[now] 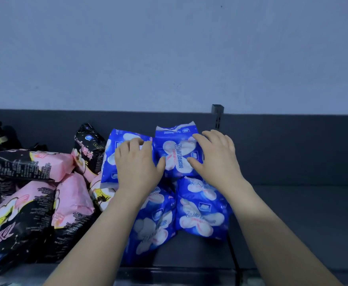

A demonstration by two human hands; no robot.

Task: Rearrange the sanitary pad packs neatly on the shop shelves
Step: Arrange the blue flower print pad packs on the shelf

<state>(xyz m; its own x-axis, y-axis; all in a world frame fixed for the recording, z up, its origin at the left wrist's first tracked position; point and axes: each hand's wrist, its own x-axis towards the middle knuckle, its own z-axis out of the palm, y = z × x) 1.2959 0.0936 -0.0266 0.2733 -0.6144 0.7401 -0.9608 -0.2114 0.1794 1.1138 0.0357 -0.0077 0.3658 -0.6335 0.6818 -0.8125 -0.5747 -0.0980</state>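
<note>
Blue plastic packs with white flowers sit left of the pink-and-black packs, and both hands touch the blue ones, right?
Not quite: the head view shows the blue plastic packs with white flowers right of the pink-and-black plastic packs. The left hand and right hand do touch the blue ones.

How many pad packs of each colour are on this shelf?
Blue packs: 4
Pink-and-black packs: 5 in view; the pile may hide more
Total: 9 in view
</note>
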